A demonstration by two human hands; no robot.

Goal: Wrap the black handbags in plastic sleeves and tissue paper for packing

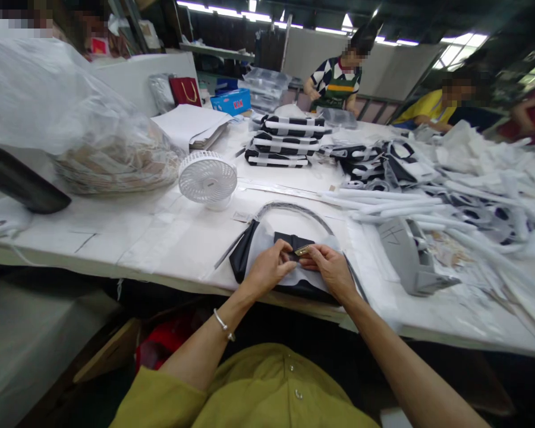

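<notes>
A black handbag (239, 257) lies at the table's front edge, partly covered by a sheet of white wrapping (261, 246). Its handle (294, 207), in clear wrap, arches away behind it. My left hand (271, 266) is closed at the bag's black flap (289, 240), thumb and fingers drawn together on its edge. Right beside it, my right hand (329, 267) pinches a small gold-coloured metal clasp (302, 250) at the flap's end. The fingers partly hide the spot where flap and clasp meet.
A small white fan (207, 178) stands left of the bag, a grey tape dispenser (405, 255) to the right. Wrapped black-and-white bags (285, 142) are stacked behind. White tubes (392, 205) and more wrapped pieces spread rightward. A co-worker (339, 83) stands across the table.
</notes>
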